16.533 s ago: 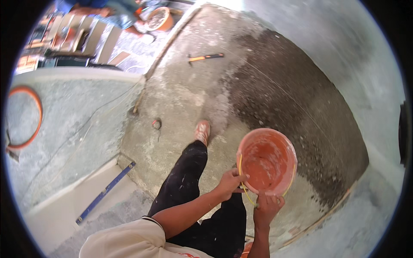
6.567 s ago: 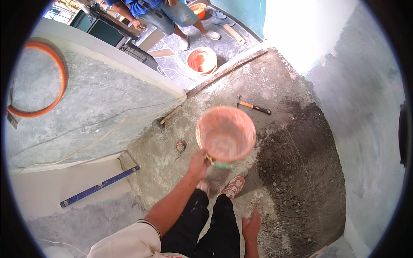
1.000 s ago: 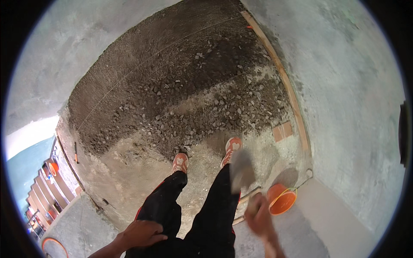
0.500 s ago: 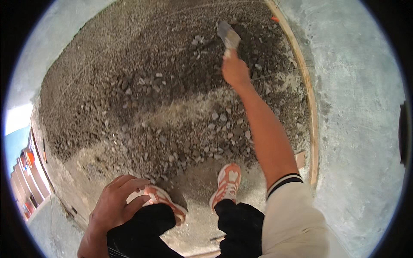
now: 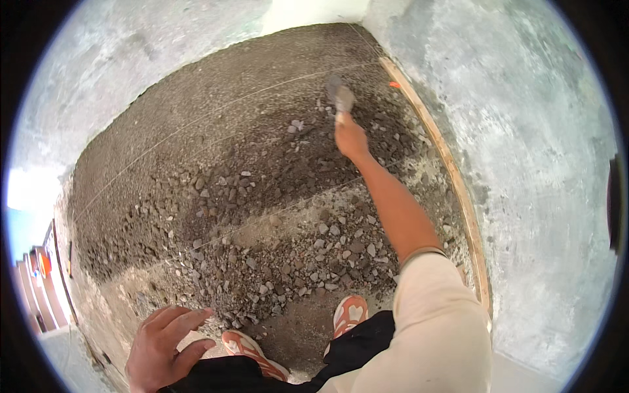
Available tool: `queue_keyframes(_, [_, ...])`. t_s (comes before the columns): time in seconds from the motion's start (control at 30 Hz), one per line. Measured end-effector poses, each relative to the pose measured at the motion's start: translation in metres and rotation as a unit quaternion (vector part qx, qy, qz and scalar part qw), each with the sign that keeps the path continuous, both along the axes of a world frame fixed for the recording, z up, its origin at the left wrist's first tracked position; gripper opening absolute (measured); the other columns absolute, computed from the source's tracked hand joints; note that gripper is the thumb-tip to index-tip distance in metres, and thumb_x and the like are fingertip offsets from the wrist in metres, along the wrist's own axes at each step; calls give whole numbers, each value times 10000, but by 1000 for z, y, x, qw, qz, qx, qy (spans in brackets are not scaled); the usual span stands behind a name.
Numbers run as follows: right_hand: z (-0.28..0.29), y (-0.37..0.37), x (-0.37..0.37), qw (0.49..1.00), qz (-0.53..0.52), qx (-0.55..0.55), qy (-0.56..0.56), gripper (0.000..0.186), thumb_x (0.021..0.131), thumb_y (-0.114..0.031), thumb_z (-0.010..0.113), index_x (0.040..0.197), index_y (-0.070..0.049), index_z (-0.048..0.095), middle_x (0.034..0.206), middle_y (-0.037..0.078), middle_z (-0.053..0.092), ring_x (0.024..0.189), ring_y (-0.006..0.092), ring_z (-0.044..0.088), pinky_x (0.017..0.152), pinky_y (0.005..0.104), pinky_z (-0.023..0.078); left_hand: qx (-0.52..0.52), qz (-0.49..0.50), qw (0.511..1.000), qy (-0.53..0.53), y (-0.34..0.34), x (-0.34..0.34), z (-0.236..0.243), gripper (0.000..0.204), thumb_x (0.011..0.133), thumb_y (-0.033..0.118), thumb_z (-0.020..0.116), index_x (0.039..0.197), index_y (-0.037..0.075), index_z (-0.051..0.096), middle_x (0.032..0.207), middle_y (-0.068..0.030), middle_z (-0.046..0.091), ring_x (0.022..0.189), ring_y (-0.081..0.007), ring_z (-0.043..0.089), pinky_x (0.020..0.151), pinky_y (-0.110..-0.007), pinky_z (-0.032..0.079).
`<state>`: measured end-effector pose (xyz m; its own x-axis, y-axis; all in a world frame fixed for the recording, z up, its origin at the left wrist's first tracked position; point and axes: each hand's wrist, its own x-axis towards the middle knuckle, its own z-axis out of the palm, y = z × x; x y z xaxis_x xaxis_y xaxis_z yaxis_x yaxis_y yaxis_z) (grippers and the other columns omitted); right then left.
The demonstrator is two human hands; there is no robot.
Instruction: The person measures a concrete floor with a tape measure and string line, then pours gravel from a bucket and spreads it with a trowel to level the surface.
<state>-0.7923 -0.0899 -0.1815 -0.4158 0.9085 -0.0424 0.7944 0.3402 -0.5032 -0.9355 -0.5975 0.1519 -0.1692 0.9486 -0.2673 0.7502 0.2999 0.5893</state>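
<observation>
My right hand (image 5: 350, 137) grips a trowel (image 5: 342, 97) by its handle, with the flat metal blade over the dark gravel and sand bed (image 5: 262, 150) in the upper middle. The blade is a little blurred. My left hand (image 5: 164, 347) hangs at the lower left near my dark trousers, fingers loosely curved and apart, holding nothing. A thin string (image 5: 196, 119) crosses the bed. Loose grey stones (image 5: 327, 262) lie in a band just ahead of my two pink-and-white shoes (image 5: 349, 318).
A long wooden batten (image 5: 445, 160) runs along the right wall (image 5: 537, 196), with a small orange object (image 5: 394, 85) beside its far end. Walls curve around the bed. At the far left, a bright doorway shows steps (image 5: 29, 291) and an orange bucket (image 5: 43, 264); a thin dark tool (image 5: 69, 259) lies nearby.
Earlier I held an orange bucket. A second ago the trowel was low by my legs; it then swung forward onto the gravel. Since half a second ago the view has shifted slightly.
</observation>
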Motion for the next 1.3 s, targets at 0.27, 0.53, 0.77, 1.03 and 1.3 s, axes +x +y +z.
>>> queue_keyframes(0.27, [-21,18,100,963,-124,-198,138,491,1105,-318,432,1561,-136,427,785,127,600,592,218,566,513,382,473,-41,81,995,43,-16,3,2,520,770,111,844,1252,5,680,971,-153,703,898,-321,697,810,-404,542])
queue_keyframes(0.53, [29,-40,114,964,-185,-142,128,317,1067,-223,487,1323,-47,550,851,241,702,748,360,742,570,529,559,-30,29,998,54,-16,10,11,561,782,171,852,1289,10,670,969,-156,703,896,-326,701,808,-411,547])
queue_keyframes(0.77, [28,-107,43,990,123,-60,-45,484,1024,-264,511,1477,-104,463,964,359,702,947,541,696,876,625,549,-31,-11,998,46,-4,4,-9,542,816,200,843,1310,54,675,1019,-179,699,913,-381,674,797,-455,539])
queue_keyframes(1.03, [11,-41,163,998,-21,5,-65,384,1035,-289,518,1343,-60,523,929,309,719,888,551,689,817,647,538,-61,26,997,43,-41,0,9,570,779,130,828,1302,-13,651,1045,-174,704,941,-336,690,845,-425,545])
queue_keyframes(1.3, [20,-27,41,988,66,30,-138,423,1055,-317,492,1460,-195,488,1091,322,690,1021,528,679,881,638,527,-50,10,998,44,-41,-3,3,614,753,157,848,1308,-9,646,1018,-168,698,930,-336,685,828,-433,541])
